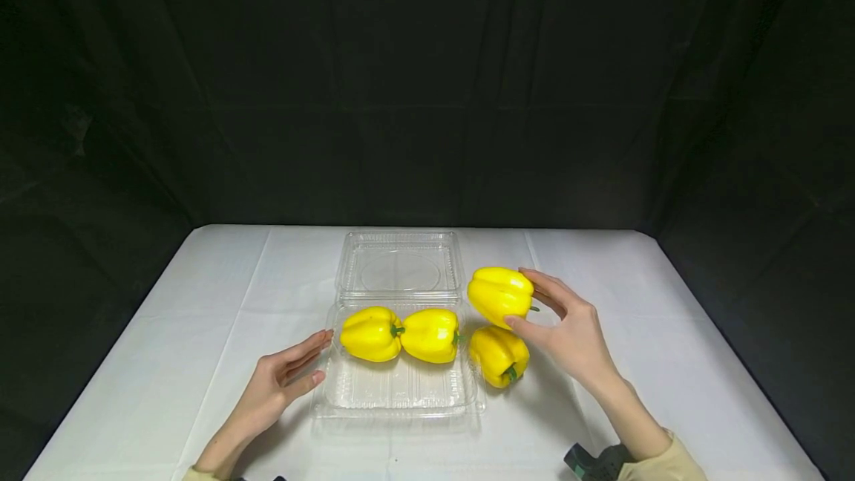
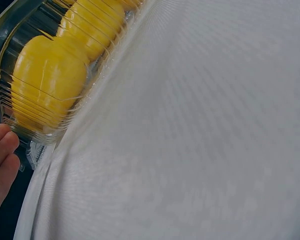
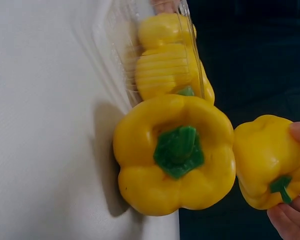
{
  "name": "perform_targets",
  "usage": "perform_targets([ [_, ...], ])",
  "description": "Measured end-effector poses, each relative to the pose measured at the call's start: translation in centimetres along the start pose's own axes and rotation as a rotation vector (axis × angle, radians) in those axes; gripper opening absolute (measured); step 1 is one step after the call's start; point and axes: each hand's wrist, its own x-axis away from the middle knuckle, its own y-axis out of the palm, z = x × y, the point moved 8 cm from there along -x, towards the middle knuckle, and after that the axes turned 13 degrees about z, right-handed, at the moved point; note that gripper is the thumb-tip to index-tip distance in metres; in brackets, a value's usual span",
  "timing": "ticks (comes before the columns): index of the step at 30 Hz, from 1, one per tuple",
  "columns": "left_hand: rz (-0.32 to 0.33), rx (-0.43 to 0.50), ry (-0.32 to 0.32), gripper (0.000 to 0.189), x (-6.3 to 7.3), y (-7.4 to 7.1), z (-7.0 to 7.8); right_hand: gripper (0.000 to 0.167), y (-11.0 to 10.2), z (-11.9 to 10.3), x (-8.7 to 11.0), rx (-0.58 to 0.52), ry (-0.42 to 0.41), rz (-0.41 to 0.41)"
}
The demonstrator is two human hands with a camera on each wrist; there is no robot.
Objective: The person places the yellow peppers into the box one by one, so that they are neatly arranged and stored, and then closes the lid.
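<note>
My right hand (image 1: 568,325) grips a yellow bell pepper (image 1: 499,295) between thumb and fingers, raised just behind another yellow bell pepper (image 1: 499,356) that lies on the table beside the container. Two more bell peppers (image 1: 370,334) (image 1: 431,335) lie end to end inside a clear plastic clamshell container (image 1: 394,396), along the rear of its base. At the container's left side is my left hand (image 1: 274,384), fingers extended, the fingertips right at the rim. In the left wrist view those fingers (image 2: 4,147) show near the container's corner.
The container's hinged lid (image 1: 401,262) lies folded back, away from me. A white cloth covers the table (image 1: 220,295). Black fabric (image 1: 427,95) hangs behind and along both sides. A dark device (image 1: 601,462) sits at my right wrist.
</note>
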Motion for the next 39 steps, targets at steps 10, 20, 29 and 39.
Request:
perform_targets([
  [10, 0.005, -0.011, -0.016, 0.054, 0.0, 0.0, -0.1, 0.068, 0.6, -1.0, 0.2, -0.034, -0.052, -0.015],
  [20, 0.013, -0.030, -0.040, 0.054, 0.0, -0.1, -0.2, 0.068, 1.5, -1.9, 0.5, -0.075, -0.043, -0.050],
  [29, 0.015, -0.037, -0.046, 0.054, 0.0, -0.1, -0.2, 0.067, 2.5, -2.8, 1.0, -0.131, -0.049, -0.100],
  [39, 0.013, -0.046, -0.062, 0.054, 0.0, -0.2, -0.2, 0.065, 3.5, -3.8, 1.7, -0.150, -0.077, -0.134],
])
